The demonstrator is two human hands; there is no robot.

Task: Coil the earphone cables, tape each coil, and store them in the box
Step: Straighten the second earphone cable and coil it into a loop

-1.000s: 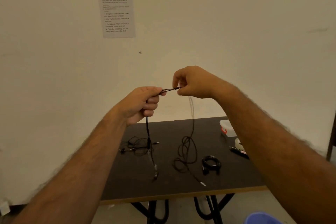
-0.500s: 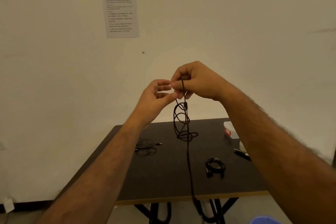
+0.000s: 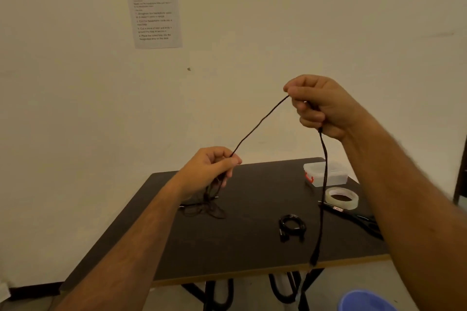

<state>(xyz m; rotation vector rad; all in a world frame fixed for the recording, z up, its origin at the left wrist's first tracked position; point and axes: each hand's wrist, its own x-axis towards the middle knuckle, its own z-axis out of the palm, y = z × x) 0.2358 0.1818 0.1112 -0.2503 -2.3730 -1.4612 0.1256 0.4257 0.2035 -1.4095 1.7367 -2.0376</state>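
Note:
A black earphone cable [image 3: 260, 122] stretches in the air between my two hands. My right hand [image 3: 319, 105] grips it high up, and a doubled length hangs from that fist down past the table's front edge. My left hand [image 3: 214, 168] pinches the cable lower and to the left, with more cable dangling under it. A coiled black cable [image 3: 292, 227] lies on the dark table [image 3: 252, 250]. A loose tangled cable [image 3: 202, 209] lies under my left hand. The clear lidded box [image 3: 333, 175] with a red latch stands at the back right.
A roll of clear tape [image 3: 341, 198] lies in front of the box, with black scissors [image 3: 353, 217] beside it near my right forearm. A blue bucket [image 3: 366, 302] stands on the floor at the lower right. A printed sheet [image 3: 154, 9] hangs on the wall.
My hands were together at the cable. They have drawn apart, the left one going down and left, the right one staying high, so a length of cable is pulled out between them.

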